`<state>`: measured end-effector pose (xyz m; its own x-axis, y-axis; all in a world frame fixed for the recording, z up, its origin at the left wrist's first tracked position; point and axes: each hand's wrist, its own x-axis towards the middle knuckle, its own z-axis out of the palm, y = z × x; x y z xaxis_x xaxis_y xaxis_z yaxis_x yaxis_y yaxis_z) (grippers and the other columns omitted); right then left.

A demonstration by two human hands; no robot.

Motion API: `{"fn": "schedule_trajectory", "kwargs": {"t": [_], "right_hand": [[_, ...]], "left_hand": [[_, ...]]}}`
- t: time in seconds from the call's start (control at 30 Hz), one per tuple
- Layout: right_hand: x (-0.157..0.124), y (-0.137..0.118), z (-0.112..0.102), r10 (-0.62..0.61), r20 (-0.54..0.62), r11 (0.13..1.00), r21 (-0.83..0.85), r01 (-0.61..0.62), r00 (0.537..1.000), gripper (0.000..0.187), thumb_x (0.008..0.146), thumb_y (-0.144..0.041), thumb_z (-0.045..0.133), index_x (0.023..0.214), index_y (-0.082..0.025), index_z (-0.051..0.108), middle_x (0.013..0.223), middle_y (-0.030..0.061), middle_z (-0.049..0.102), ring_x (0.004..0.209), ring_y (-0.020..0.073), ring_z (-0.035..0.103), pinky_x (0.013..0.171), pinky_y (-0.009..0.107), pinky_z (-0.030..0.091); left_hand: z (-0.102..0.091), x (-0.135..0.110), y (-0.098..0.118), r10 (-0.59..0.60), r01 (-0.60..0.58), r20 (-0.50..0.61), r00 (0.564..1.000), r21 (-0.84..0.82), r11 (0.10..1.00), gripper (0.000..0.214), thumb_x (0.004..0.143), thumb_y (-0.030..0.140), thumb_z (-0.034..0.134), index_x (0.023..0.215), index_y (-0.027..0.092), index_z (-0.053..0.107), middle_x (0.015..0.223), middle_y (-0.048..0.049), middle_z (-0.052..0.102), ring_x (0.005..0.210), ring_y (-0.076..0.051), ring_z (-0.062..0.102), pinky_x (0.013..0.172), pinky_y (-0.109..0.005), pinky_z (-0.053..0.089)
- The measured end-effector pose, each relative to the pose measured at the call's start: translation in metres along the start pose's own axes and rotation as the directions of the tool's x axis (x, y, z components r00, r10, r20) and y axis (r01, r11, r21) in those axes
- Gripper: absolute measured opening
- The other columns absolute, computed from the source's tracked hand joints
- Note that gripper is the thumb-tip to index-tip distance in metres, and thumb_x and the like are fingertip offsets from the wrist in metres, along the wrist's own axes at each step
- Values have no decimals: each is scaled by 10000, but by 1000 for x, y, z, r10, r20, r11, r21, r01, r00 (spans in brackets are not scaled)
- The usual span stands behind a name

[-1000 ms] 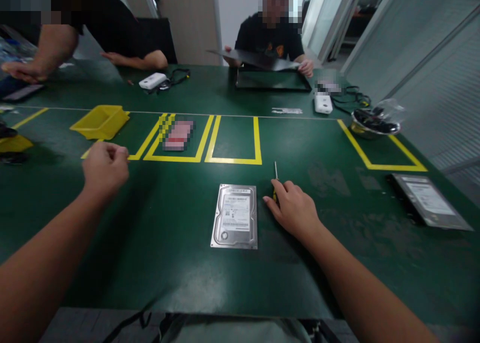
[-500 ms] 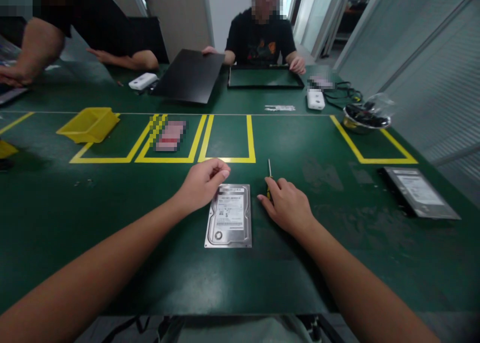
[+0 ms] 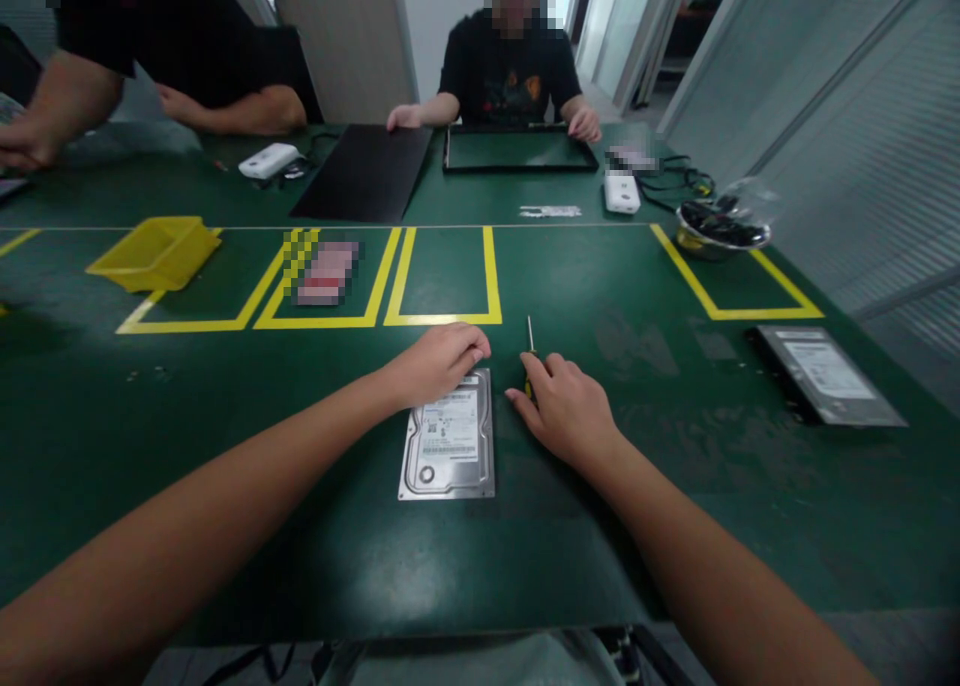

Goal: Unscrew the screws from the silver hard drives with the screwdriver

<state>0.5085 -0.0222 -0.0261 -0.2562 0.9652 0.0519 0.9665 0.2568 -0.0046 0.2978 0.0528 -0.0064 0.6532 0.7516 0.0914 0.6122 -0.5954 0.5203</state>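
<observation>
A silver hard drive [image 3: 450, 441] with a white label lies flat on the green table in front of me. My left hand [image 3: 448, 361] hovers over its far end and hides part of that edge. The fingers there are curled together, and whatever they may hold is hidden. To the right of the drive, my right hand [image 3: 564, 406] is closed around a screwdriver [image 3: 529, 338]. Its thin metal shaft points away from me, while most of the yellow and black handle is under my fingers.
A second hard drive [image 3: 829, 374] lies at the right. Farther back are a yellow bin [image 3: 157, 256], a metal bowl of dark parts [image 3: 721, 234], and yellow tape outlines [image 3: 442, 319]. Across the table, a co-worker touches a black panel [image 3: 367, 171] and a black frame [image 3: 521, 170].
My left hand has moved right across the drive's far end. My right hand keeps the screwdriver. The co-worker's black panel has been lowered flat onto the table. My view has shifted slightly.
</observation>
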Motion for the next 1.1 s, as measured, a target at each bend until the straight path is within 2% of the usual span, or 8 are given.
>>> {"fn": "schedule_trajectory", "kwargs": {"t": [0.2, 0.47, 0.8, 1.1], "right_hand": [[1, 1, -1, 1, 5, 1000, -5, -1, 1000, 494, 996, -535, 378, 1355, -212, 486, 1086, 97, 609, 958, 252, 599, 732, 333, 441], [1, 1, -1, 3, 19, 1000, -4, -3, 1000, 505, 998, -543, 363, 1364, -214, 475, 1112, 110, 607, 969, 251, 599, 729, 331, 441], [1, 2, -3, -6, 11, 1000, 6, 6, 1000, 470, 994, -523, 391, 1329, -212, 499, 1091, 98, 607, 961, 249, 602, 735, 332, 443], [0, 2, -3, -4, 10, 1000, 3, 4, 1000, 442, 990, -518, 402, 1298, -220, 511, 1078, 96, 611, 944, 248, 606, 720, 334, 443]], "left_hand": [[-2, 7, -2, 33, -42, 102, 994, 90, 995, 209, 940, 160, 420, 1006, 139, 618, 990, -83, 661, 933, -191, 606, 845, -314, 442], [-4, 13, -3, 101, -123, 197, 975, 103, 987, 191, 931, 169, 431, 1039, 159, 589, 954, -61, 639, 870, -174, 592, 786, -283, 433], [-5, 15, 2, 154, -236, 316, 936, 238, 942, 230, 939, 140, 463, 1140, 194, 560, 1106, -84, 626, 1029, -211, 588, 868, -308, 432], [-9, 19, 12, 155, -283, 352, 923, 348, 894, 215, 964, 188, 454, 1147, 207, 565, 1012, -81, 641, 920, -216, 604, 763, -295, 405]]}}
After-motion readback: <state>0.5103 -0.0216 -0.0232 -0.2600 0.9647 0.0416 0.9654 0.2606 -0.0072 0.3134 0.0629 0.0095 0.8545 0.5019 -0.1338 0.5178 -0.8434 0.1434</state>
